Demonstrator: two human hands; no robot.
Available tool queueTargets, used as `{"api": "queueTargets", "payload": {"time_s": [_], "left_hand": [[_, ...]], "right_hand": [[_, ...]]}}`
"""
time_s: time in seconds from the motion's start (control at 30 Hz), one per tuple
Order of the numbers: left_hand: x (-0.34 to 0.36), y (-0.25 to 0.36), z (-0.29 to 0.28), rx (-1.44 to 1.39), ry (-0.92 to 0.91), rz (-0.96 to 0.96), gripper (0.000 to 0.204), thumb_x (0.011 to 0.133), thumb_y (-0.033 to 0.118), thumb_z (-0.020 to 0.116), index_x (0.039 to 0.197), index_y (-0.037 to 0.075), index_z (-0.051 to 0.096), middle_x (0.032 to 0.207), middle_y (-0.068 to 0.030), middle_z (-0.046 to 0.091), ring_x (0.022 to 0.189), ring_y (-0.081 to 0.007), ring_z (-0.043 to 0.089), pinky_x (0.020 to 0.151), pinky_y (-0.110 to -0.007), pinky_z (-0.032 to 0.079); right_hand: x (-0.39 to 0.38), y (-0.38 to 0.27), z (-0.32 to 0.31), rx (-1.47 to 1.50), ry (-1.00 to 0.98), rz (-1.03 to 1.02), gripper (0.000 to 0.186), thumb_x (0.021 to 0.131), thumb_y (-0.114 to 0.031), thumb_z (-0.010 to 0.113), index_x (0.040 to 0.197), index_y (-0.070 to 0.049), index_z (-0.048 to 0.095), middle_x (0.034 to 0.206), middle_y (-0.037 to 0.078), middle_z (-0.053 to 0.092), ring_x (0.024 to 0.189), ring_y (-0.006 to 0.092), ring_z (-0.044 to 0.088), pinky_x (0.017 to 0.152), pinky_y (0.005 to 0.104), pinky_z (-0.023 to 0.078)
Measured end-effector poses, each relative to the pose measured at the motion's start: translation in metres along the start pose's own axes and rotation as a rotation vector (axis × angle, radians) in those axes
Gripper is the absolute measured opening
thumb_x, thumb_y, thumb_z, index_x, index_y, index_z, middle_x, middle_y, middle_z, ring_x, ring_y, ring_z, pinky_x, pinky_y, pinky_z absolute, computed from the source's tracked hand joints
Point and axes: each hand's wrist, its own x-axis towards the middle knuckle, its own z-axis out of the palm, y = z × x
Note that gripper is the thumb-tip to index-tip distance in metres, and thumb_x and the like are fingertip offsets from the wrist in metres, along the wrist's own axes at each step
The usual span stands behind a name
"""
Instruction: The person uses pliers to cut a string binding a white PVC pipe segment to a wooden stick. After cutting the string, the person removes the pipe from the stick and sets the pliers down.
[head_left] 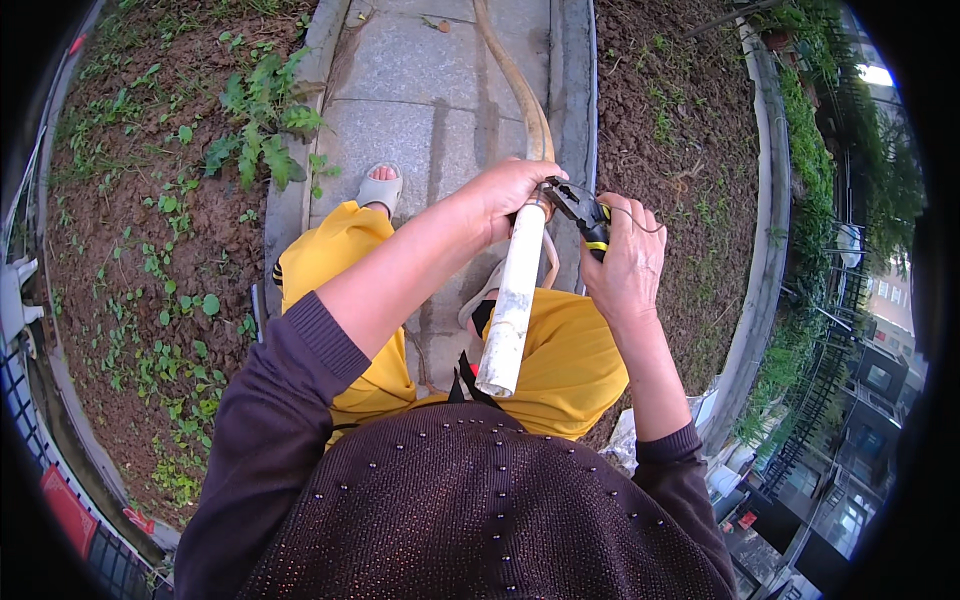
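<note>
My left hand (510, 195) is closed round the joint where a tan hose (520, 85) meets a white plastic pipe (513, 310). The pipe is stained grey in places, and its free end tilts down toward my lap. A pair of pliers (592, 228) with black and yellow handles sits in my right hand (630, 265), fingers wrapped round the grips. The pliers' jaws lie against the top of the joint, beside my left thumb. From the jaws a thin wire (640, 222) loops out past my right fingers. Whether the jaws grip the wire is too small to tell.
Under me runs a paved path (400, 110) with raised concrete curbs (572, 120). Brown soil beds (670, 150) lie on both sides, with a leafy weed (265, 130) at the left curb. Along the right are a dark fence (800, 400) and greenery; a crumpled plastic bag (622, 440) lies near my right elbow.
</note>
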Motion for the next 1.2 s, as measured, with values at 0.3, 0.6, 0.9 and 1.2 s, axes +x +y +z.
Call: {"api": "queueTargets", "payload": {"time_s": [0.3, 0.6, 0.9, 1.2], "left_hand": [[0.003, -0.001, -0.001, -0.025, -0.033, 0.005, 0.015, 0.087, 0.015, 0.067, 0.077, 0.009, 0.057, 0.057, -0.0018, 0.055, 0.038, -0.0113, 0.048, 0.034, -0.027, 0.037], [0.006, -0.002, -0.002, 0.064, 0.025, 0.055, 0.015, 0.085, 0.014, 0.068, 0.077, 0.010, 0.057, 0.060, -0.0014, 0.053, 0.042, -0.0106, 0.046, 0.038, -0.027, 0.036], [0.007, -0.002, 0.005, 0.032, 0.091, 0.119, 0.016, 0.085, 0.017, 0.070, 0.082, 0.009, 0.056, 0.062, -0.0009, 0.054, 0.044, -0.0113, 0.049, 0.040, -0.028, 0.040], [0.007, -0.005, 0.002, 0.100, 0.078, 0.133, 0.017, 0.086, 0.019, 0.069, 0.082, 0.010, 0.056, 0.064, -0.0009, 0.054, 0.047, -0.0121, 0.052, 0.041, -0.029, 0.044]], "right_hand": [[0.004, 0.019, 0.004, 0.159, -0.014, -0.079, 0.040, 0.076, -0.021, 0.075, 0.105, -0.004, 0.054, 0.091, 0.014, 0.064, 0.086, 0.0355, 0.063, 0.077, 0.0451, 0.050], [0.000, 0.020, -0.005, 0.216, -0.124, -0.075, 0.033, 0.079, -0.016, 0.071, 0.104, -0.004, 0.053, 0.086, 0.018, 0.065, 0.079, 0.0393, 0.065, 0.068, 0.0455, 0.051], [-0.009, 0.012, -0.016, 0.238, -0.200, 0.046, 0.032, 0.079, -0.015, 0.070, 0.104, -0.004, 0.052, 0.088, 0.019, 0.066, 0.082, 0.0416, 0.065, 0.070, 0.0481, 0.051], [-0.034, 0.001, -0.001, 0.315, -0.203, 0.186, 0.032, 0.082, -0.016, 0.069, 0.105, -0.004, 0.051, 0.081, 0.023, 0.065, 0.081, 0.0448, 0.064, 0.071, 0.0498, 0.050]]}}
